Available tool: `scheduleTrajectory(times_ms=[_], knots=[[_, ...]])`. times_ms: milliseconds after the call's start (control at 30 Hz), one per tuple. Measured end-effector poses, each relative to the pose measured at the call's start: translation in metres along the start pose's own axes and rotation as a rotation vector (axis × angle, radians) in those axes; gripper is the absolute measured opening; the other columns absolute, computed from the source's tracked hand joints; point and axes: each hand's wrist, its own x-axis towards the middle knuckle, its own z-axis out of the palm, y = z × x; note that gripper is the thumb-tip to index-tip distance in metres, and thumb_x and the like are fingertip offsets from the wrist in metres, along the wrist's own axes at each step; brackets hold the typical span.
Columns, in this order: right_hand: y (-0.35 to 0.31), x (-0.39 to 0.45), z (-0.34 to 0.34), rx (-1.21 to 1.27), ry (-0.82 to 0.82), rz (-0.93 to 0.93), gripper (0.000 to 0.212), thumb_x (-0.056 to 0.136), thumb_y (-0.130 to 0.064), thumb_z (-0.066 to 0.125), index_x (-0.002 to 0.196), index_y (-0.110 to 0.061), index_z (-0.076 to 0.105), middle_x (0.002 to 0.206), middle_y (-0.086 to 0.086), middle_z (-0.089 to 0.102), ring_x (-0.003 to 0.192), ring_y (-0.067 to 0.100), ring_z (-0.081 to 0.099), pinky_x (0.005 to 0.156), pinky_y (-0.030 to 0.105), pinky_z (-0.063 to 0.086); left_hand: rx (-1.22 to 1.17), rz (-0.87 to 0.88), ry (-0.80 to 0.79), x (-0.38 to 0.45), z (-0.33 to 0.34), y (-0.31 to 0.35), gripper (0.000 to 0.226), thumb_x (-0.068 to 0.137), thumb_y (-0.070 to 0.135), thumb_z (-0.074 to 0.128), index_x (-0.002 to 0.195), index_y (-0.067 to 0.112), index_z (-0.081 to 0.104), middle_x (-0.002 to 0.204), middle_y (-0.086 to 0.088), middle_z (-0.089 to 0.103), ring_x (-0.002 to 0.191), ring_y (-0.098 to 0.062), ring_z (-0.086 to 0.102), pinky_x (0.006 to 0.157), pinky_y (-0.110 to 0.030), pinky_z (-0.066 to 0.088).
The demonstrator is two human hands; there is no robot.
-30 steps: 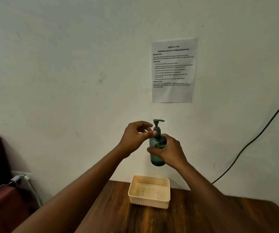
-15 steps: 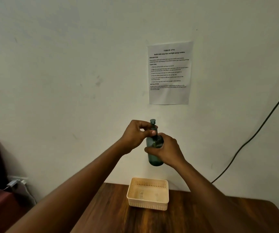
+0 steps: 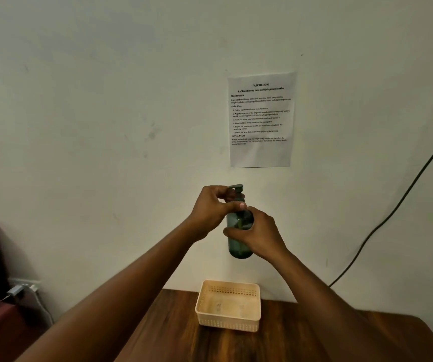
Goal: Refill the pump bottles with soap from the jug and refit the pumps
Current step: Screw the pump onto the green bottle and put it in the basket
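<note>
Up above the basket (image 3: 228, 307) on the bench (image 3: 173, 333), the right hand (image 3: 258, 235) wraps the green bottle (image 3: 240, 248) while the left hand (image 3: 214, 207) pinches the pump (image 3: 236, 188) collar; cross-threading could leave it leaking.

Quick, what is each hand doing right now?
Left hand: fingers pinch the dark pump collar on top of the bottle.
Right hand: grip wraps round the dark green translucent plastic bottle, held up in the air.
</note>
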Motion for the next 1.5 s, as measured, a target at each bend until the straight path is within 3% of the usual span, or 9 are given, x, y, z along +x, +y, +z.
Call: scheduleTrajectory(times_ms=[233, 500, 633, 767, 867, 1000, 1200, 1333, 1500], knots=[[-0.004, -0.001, -0.009, 0.021, 0.003, -0.013, 0.064, 0.071, -0.049, 0.085, 0.125, -0.025, 0.059, 0.114, -0.007, 0.065, 0.102, 0.016, 0.063, 0.087, 0.033, 0.057, -0.18, -0.055, -0.298, 0.002, -0.014, 0.004, 0.03, 0.101, 0.002, 0.058, 0.129, 0.002, 0.069, 0.128, -0.004, 0.073, 0.124, -0.012, 0.066, 0.099, -0.016, 0.051], [-0.009, 0.0, -0.011, -0.012, 0.007, -0.013, 0.067, 0.073, -0.048, 0.084, 0.129, -0.025, 0.057, 0.115, -0.009, 0.061, 0.103, 0.016, 0.062, 0.087, 0.031, 0.055, -0.052, -0.002, 0.042, -0.001, 0.001, 0.011, 0.02, 0.08, 0.018, 0.087, 0.094, 0.007, 0.078, 0.093, -0.007, 0.079, 0.09, -0.015, 0.075, 0.086, -0.026, 0.053], [-0.005, -0.001, -0.013, 0.002, -0.013, -0.009, 0.067, 0.072, -0.049, 0.085, 0.128, -0.025, 0.058, 0.117, -0.007, 0.063, 0.104, 0.017, 0.062, 0.088, 0.033, 0.056, 0.007, -0.02, -0.175, 0.005, -0.009, 0.011, 0.018, 0.094, 0.01, 0.072, 0.11, 0.012, 0.08, 0.115, 0.006, 0.078, 0.116, -0.005, 0.068, 0.108, -0.032, 0.045], [-0.003, -0.001, -0.013, 0.016, -0.012, -0.005, 0.067, 0.07, -0.05, 0.084, 0.127, -0.026, 0.059, 0.117, -0.007, 0.064, 0.105, 0.017, 0.062, 0.089, 0.036, 0.057, -0.033, -0.046, -0.332, 0.005, -0.013, 0.013, 0.027, 0.102, 0.006, 0.058, 0.125, 0.007, 0.073, 0.131, 0.003, 0.072, 0.128, -0.008, 0.063, 0.109, -0.025, 0.042], [-0.005, 0.001, -0.014, -0.001, 0.003, -0.005, 0.063, 0.072, -0.049, 0.083, 0.125, -0.027, 0.058, 0.114, -0.009, 0.064, 0.104, 0.016, 0.063, 0.087, 0.032, 0.056, -0.086, -0.051, -0.217, 0.002, -0.006, 0.012, 0.029, 0.098, 0.017, 0.068, 0.126, 0.011, 0.071, 0.121, -0.002, 0.076, 0.117, -0.015, 0.069, 0.107, -0.031, 0.048], [-0.009, 0.002, -0.014, -0.03, 0.002, -0.001, 0.068, 0.073, -0.05, 0.083, 0.131, -0.025, 0.056, 0.117, -0.01, 0.06, 0.106, 0.017, 0.062, 0.089, 0.032, 0.056, -0.062, 0.011, 0.037, 0.004, 0.005, 0.013, 0.023, 0.083, 0.017, 0.085, 0.101, 0.006, 0.077, 0.093, -0.007, 0.08, 0.089, -0.015, 0.076, 0.086, -0.024, 0.054], [-0.008, 0.002, -0.019, 0.066, -0.026, 0.003, 0.055, 0.074, -0.044, 0.085, 0.119, -0.03, 0.057, 0.109, -0.01, 0.061, 0.1, 0.014, 0.06, 0.081, 0.026, 0.052, -0.132, 0.012, -0.216, 0.009, -0.007, 0.015, 0.025, 0.098, -0.003, 0.062, 0.12, 0.0, 0.073, 0.114, -0.012, 0.078, 0.114, -0.018, 0.072, 0.102, -0.026, 0.053], [-0.007, 0.004, -0.02, 0.037, -0.012, 0.016, 0.061, 0.075, -0.045, 0.084, 0.126, -0.027, 0.057, 0.112, -0.01, 0.059, 0.101, 0.014, 0.059, 0.082, 0.027, 0.052, -0.141, -0.011, -0.3, 0.008, -0.006, 0.018, 0.03, 0.102, 0.004, 0.058, 0.13, 0.005, 0.068, 0.123, -0.007, 0.075, 0.121, -0.015, 0.068, 0.103, -0.021, 0.052], [-0.01, 0.007, -0.022, -0.04, 0.01, -0.005, 0.068, 0.075, -0.048, 0.083, 0.133, -0.026, 0.054, 0.113, -0.012, 0.056, 0.102, 0.014, 0.058, 0.083, 0.028, 0.053, -0.068, 0.02, 0.023, 0.007, 0.01, 0.016, 0.026, 0.079, 0.019, 0.088, 0.101, 0.011, 0.077, 0.099, -0.006, 0.077, 0.1, -0.021, 0.073, 0.093, -0.033, 0.056]])
